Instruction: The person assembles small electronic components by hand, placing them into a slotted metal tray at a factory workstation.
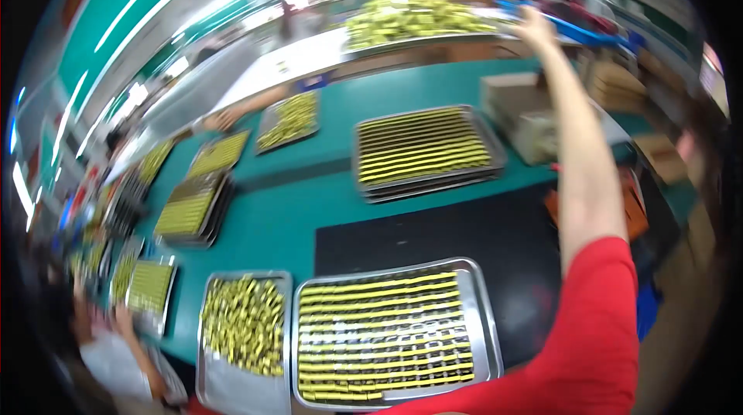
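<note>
My right arm, in a red sleeve, stretches far across the table. My right hand (534,28) is at the far right, beside the right end of a big heap of small yellow-green pieces (418,16) and close to a blue tray-like edge (584,32). Blur hides whether its fingers grip anything. My left hand is not in view. Nearest me lies a metal tray (484,322) with small yellow-edged blocks (383,330) lined up in rows. Left of it, another metal tray (240,396) holds loose yellow-green blocks (244,322).
A stack of filled trays (426,148) stands mid-table, right of a black mat's far edge (364,237). Boxes (515,101) and an orange object (635,210) lie near my right arm. Further trays (186,210) line the left; a co-worker (116,361) handles one there.
</note>
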Available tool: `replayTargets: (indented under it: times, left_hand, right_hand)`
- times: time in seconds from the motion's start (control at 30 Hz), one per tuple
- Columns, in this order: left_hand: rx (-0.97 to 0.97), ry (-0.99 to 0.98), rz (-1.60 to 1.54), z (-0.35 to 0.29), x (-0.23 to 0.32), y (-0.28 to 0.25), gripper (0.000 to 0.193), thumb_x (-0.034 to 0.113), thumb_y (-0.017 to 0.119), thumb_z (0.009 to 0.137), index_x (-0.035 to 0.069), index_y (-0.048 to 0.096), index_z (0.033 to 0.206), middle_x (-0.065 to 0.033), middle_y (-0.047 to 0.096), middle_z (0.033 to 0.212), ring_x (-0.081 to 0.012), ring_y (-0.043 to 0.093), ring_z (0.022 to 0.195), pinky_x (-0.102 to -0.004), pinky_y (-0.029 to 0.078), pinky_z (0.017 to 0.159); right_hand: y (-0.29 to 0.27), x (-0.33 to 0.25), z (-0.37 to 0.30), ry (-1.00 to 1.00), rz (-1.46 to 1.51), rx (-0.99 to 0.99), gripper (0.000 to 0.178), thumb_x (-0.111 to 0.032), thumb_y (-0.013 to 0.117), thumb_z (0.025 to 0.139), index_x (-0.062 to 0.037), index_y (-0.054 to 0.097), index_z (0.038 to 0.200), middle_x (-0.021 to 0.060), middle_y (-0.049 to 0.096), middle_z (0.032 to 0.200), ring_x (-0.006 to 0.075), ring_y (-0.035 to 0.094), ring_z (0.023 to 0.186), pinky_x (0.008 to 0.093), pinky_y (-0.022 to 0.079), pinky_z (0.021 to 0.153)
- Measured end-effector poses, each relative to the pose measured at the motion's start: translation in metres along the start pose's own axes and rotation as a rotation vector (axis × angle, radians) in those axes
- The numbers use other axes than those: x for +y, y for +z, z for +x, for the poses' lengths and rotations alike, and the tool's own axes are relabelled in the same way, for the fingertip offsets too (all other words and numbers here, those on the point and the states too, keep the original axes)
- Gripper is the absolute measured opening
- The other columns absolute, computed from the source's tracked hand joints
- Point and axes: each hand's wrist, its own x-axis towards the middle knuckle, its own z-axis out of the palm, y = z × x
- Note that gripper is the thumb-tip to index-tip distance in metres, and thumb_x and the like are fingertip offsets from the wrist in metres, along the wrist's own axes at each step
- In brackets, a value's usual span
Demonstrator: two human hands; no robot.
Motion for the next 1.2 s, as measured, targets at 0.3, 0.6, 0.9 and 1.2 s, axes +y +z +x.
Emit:
replayTargets:
  times: [0.3, 0.6, 0.9, 1.2]
  left_hand:
    - [-0.785, -0.331, 0.735, -0.224, -0.219, 0.115, 0.030, 0.022, 0.048, 0.091, 0.003, 0.062, 0.109, -0.0168, 0.063, 0.096, -0.0257, 0.057, 0.087, -0.0365, 0.044, 0.075]
    - [-0.840, -0.496, 0.914, -0.365, -0.195, 0.087, 0.024, 0.024, 0.059, 0.085, 0.002, 0.065, 0.093, -0.0109, 0.066, 0.080, -0.0181, 0.061, 0.071, -0.0336, 0.048, 0.063]
    - [0.243, -0.075, 0.315, -0.233, -0.087, 0.088, 0.026, 0.018, 0.054, 0.094, 0.002, 0.057, 0.114, -0.0059, 0.058, 0.106, -0.0139, 0.052, 0.097, -0.0274, 0.042, 0.086]
    - [-0.417, 0.686, 0.585, -0.150, 0.065, 0.232, 0.016, -0.001, 0.057, 0.087, 0.004, 0.062, 0.101, -0.0049, 0.056, 0.102, -0.0115, 0.054, 0.085, -0.0222, 0.043, 0.073]
  right_hand:
    - [0.003, 0.048, -0.050, -0.061, 0.771, 0.373, 0.027, -0.026, 0.052, 0.096, -0.0052, 0.063, 0.109, 0.0007, 0.065, 0.092, 0.0093, 0.056, 0.082, 0.0242, 0.044, 0.072]
    - [-0.008, 0.020, -0.318, 0.277, 1.168, -0.309, 0.022, -0.020, 0.043, 0.100, -0.0054, 0.056, 0.109, 0.0005, 0.051, 0.078, 0.0077, 0.039, 0.064, 0.0218, 0.035, 0.060]
    - [0.021, 0.069, -0.436, 0.321, 0.756, -0.525, 0.016, -0.018, 0.052, 0.095, -0.0066, 0.059, 0.104, -0.0026, 0.050, 0.078, 0.0038, 0.038, 0.066, 0.0189, 0.028, 0.060]
    - [0.027, 0.130, -0.443, 0.465, 0.730, -0.538, 0.026, -0.014, 0.055, 0.093, -0.0038, 0.057, 0.117, -0.0001, 0.057, 0.101, 0.0054, 0.050, 0.082, 0.0177, 0.039, 0.073]
